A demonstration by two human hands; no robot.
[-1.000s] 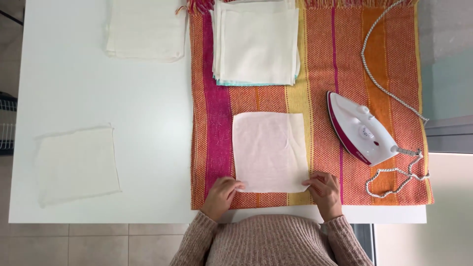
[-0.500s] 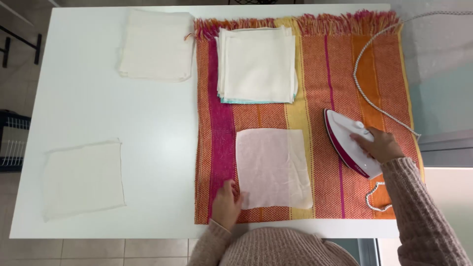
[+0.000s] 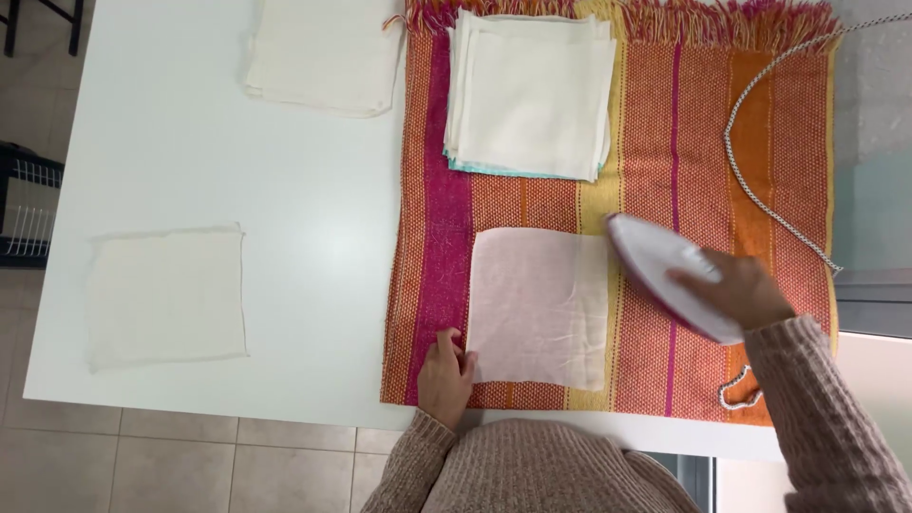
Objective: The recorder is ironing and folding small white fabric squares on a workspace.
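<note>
Lying flat at far left on the white rectangular table [image 3: 313, 285] is a single cream square of cloth [image 3: 166, 296], well apart from the hands. Farther back, a small pile of folded cream cloths [image 3: 325, 52] sits near the table's far edge. Next comes the striped woven mat in pink, orange and yellow with a fringed far edge [image 3: 731, 123], spread over the table's right part. On its far half rests a thick stack of square cream cloths with a pale blue one at the bottom [image 3: 530, 92]. On its near half lies a pale pink square of fabric [image 3: 540, 307], flat. Left hand [image 3: 445, 375] rests on the mat, fingers loosely together, fingertips touching the pink square's near left corner. Right hand [image 3: 736, 290] is closed around the handle of a white and purple clothes iron [image 3: 665, 271], blurred, its tip over the pink square's right edge. Braided white cord [image 3: 760, 199] trails across the mat at far right.
</note>
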